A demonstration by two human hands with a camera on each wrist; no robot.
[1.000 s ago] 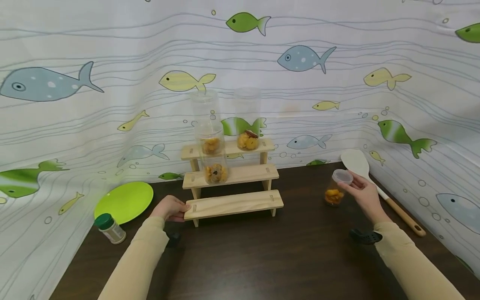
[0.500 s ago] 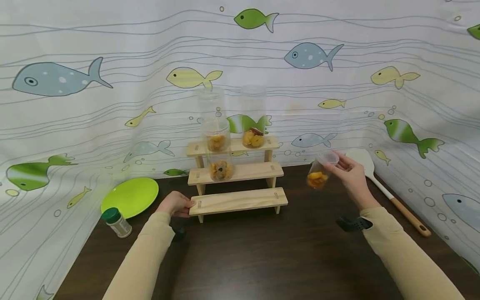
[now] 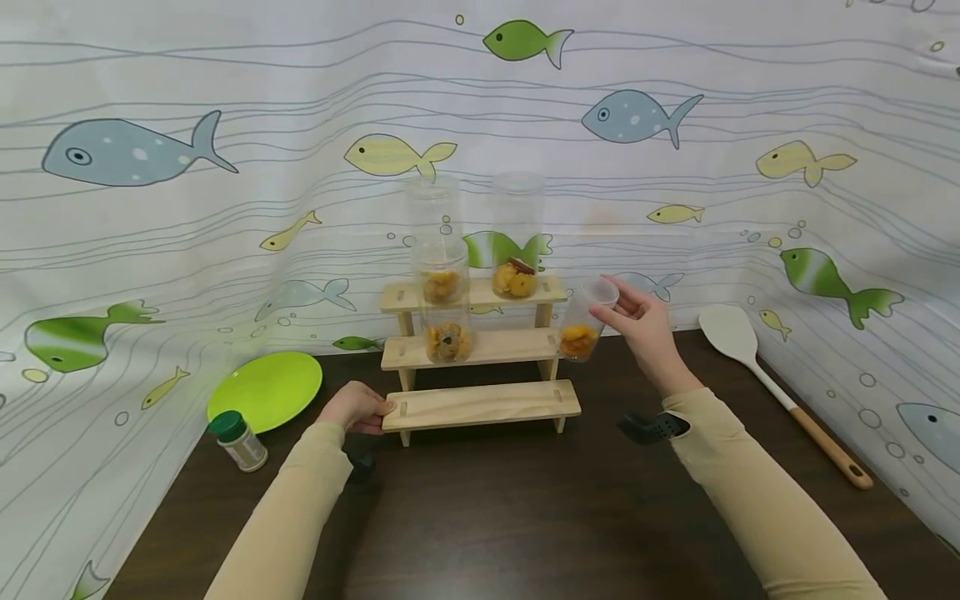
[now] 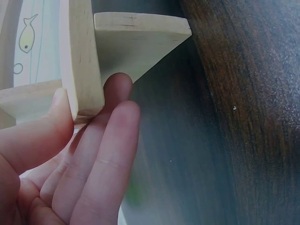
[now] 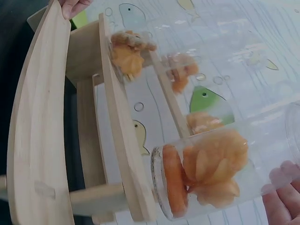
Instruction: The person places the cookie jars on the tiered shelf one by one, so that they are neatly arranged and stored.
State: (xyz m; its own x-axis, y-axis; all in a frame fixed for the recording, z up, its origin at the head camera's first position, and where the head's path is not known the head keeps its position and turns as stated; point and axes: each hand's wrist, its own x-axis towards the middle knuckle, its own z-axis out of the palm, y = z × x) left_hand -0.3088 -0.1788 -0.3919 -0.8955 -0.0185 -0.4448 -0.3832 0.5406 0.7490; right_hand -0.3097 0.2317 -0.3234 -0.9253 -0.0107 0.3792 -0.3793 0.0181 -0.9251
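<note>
In the head view, my right hand (image 3: 647, 332) grips a clear plastic jar (image 3: 579, 335) near its lid. Orange-yellow cookies lie in the bottom of this tilted jar. It is raised beside the right end of the middle step of a three-tier wooden shelf (image 3: 495, 402); the right wrist view has the jar's base (image 5: 161, 187) close to a board edge. With thumb above and fingers below, my left hand (image 3: 354, 408) pinches the lowest step's left end. Another cookie jar (image 3: 448, 340) stands on the middle step, and two more jars, one of them (image 3: 514, 279) at right, occupy the top step.
A lime-green plate (image 3: 266, 392) and a green-capped shaker bottle (image 3: 238, 442) are at the left. Along the right side lies a white spatula (image 3: 795, 410) with a wooden handle. A fish-print cloth (image 3: 525, 108) surrounds the dark tabletop (image 3: 480, 517) at back and sides.
My right hand has lifted the jar from the right side of the table and carried it left to the shelf, tilting it. The left hand keeps its hold on the lowest step.
</note>
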